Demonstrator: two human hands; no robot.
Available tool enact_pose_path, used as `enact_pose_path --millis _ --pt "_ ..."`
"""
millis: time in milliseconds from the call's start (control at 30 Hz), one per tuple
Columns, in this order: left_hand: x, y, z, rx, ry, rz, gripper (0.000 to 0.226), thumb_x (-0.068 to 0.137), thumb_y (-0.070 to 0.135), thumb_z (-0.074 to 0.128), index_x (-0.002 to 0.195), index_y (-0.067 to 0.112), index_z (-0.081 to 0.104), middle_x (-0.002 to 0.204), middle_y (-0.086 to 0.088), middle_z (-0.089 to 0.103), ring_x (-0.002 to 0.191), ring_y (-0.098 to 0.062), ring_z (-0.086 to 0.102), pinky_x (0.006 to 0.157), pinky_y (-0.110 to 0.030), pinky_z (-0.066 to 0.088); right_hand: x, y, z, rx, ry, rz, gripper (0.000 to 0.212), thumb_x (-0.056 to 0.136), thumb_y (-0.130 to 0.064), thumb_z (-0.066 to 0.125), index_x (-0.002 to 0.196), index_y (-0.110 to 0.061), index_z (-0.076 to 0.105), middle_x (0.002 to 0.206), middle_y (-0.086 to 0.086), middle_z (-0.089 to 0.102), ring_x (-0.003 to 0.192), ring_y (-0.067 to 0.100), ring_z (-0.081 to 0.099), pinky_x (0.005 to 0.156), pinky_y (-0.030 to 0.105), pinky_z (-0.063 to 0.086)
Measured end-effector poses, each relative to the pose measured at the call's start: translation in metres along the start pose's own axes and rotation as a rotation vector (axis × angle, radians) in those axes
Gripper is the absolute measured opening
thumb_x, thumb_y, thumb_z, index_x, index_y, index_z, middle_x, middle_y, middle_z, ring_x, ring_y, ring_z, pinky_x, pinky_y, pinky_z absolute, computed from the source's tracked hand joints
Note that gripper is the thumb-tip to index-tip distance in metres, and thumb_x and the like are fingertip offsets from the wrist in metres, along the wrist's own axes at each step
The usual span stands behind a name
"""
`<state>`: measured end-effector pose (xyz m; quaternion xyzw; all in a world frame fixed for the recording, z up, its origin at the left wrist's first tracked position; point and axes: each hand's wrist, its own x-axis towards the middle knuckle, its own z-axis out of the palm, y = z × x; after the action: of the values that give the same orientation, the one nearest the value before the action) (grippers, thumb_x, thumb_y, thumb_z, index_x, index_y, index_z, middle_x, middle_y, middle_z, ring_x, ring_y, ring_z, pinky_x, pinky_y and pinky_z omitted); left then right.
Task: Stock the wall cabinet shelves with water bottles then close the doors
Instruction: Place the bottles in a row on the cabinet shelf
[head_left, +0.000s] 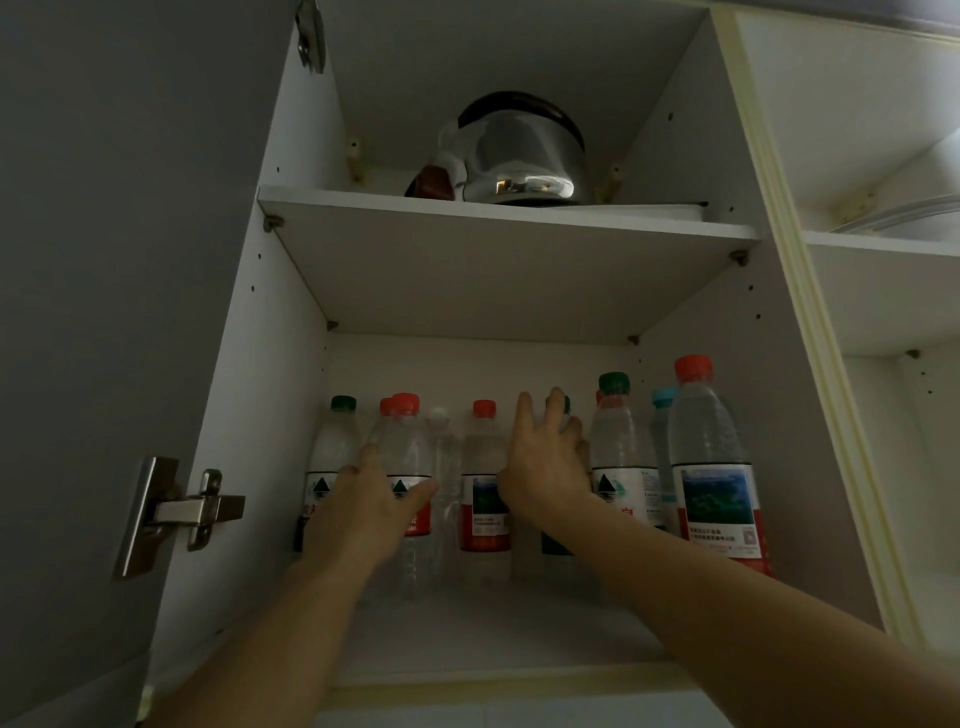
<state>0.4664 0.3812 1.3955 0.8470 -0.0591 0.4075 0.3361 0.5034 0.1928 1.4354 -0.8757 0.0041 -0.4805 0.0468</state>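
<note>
Several water bottles with red, green, white and blue caps stand in a row on the lower shelf (493, 639) of the open wall cabinet. My left hand (374, 499) is wrapped around a red-capped bottle (408, 441), thumb across its label. My right hand (545, 462) lies flat against a green-capped bottle (557, 545), fingers spread upward and hiding most of it. A tall red-capped bottle (711, 467) stands nearest at the right. The cabinet door (104, 312) is swung open on the left.
A steel kettle (519, 156) sits on the upper shelf (623, 221). The door hinge (176, 512) juts out at the left. A second open compartment (883, 291) lies to the right, behind a cream divider.
</note>
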Motion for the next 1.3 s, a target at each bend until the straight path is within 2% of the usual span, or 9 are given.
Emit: enact_pose_path --millis 233,300,400,567,767,933,1033,1167,1300 --pt "0.001 -0.001 0.0 0.003 -0.001 0.014 0.083 0.089 0.065 0.059 0.149 0.014 0.033 0.14 -0.015 0.055 0.121 -0.032 0.058 0.095 -0.048 0.054 0.031 -0.003 -0.002 0.096 0.014 0.192 0.102 0.094 -0.022 0.062 0.156 -0.003 -0.017 0.16 0.038 -0.004 0.148 0.052 0.011 0.122 0.051 0.023" --pt "0.001 -0.001 0.0 -0.002 -0.004 0.015 0.082 0.089 0.066 0.058 0.149 0.014 0.033 0.139 -0.014 0.055 0.121 -0.032 0.058 0.095 -0.047 0.053 0.041 -0.007 -0.004 0.141 0.013 0.246 0.098 0.097 -0.02 0.059 0.157 -0.001 -0.015 0.159 0.038 0.011 0.145 0.05 0.023 0.12 0.049 0.026" --pt "0.001 -0.002 -0.001 -0.017 -0.006 0.019 0.08 0.089 0.065 0.059 0.147 0.015 0.034 0.137 -0.013 0.055 0.12 -0.031 0.058 0.095 -0.045 0.053 0.052 -0.009 -0.005 0.243 0.111 0.294 0.079 0.095 -0.013 0.061 0.156 -0.001 0.013 0.145 0.026 0.039 0.123 0.037 0.053 0.104 0.042 0.046" --pt "0.001 -0.001 0.0 -0.008 0.001 0.032 0.077 0.09 0.063 0.059 0.146 0.016 0.036 0.134 -0.012 0.057 0.118 -0.03 0.058 0.094 -0.046 0.054 0.067 -0.002 -0.004 0.572 0.137 0.32 0.034 0.098 0.001 0.052 0.132 -0.001 0.054 0.136 0.02 0.048 0.113 0.034 0.057 0.099 0.038 0.051" --pt "0.004 -0.002 0.002 0.025 0.008 0.035 0.07 0.091 0.064 0.057 0.14 0.017 0.038 0.127 -0.01 0.058 0.11 -0.028 0.06 0.089 -0.042 0.055 0.074 -0.001 0.015 0.83 0.126 0.287 0.043 0.102 0.001 0.048 0.145 -0.001 0.05 0.146 0.017 0.049 0.129 0.028 0.052 0.105 0.024 0.039" --pt "0.005 -0.002 0.003 0.055 0.002 0.044 0.071 0.092 0.064 0.055 0.142 0.017 0.037 0.125 -0.01 0.057 0.108 -0.028 0.06 0.086 -0.041 0.055 0.076 0.003 0.021 0.821 0.07 0.292 0.05 0.1 0.001 0.051 0.149 -0.003 0.044 0.146 0.019 0.05 0.131 0.03 0.052 0.109 0.032 0.042" --pt "0.003 -0.001 0.002 0.027 -0.004 0.036 0.07 0.093 0.062 0.057 0.143 0.017 0.037 0.126 -0.012 0.057 0.11 -0.029 0.059 0.088 -0.042 0.054 0.065 -0.007 0.025 0.649 0.01 0.3 0.072 0.097 -0.013 0.059 0.158 -0.006 0.021 0.148 0.02 0.042 0.131 0.035 0.048 0.111 0.045 0.043" --pt "-0.001 0.001 -0.002 0.023 -0.001 0.02 0.072 0.092 0.062 0.057 0.143 0.015 0.037 0.132 -0.013 0.056 0.115 -0.031 0.059 0.09 -0.043 0.053 0.043 -0.029 0.029 0.619 -0.119 0.603 0.097 0.094 -0.043 0.056 0.16 -0.015 -0.009 0.159 0.023 0.022 0.139 0.044 0.035 0.114 0.058 0.034" --pt "0.0 0.002 -0.001 0.023 -0.005 0.013 0.075 0.092 0.063 0.057 0.143 0.013 0.036 0.134 -0.015 0.055 0.116 -0.032 0.058 0.092 -0.047 0.054 0.042 -0.041 0.025 0.732 -0.245 0.79 0.092 0.099 -0.059 0.036 0.159 -0.013 -0.017 0.167 0.022 -0.004 0.151 0.048 0.008 0.123 0.057 0.014"
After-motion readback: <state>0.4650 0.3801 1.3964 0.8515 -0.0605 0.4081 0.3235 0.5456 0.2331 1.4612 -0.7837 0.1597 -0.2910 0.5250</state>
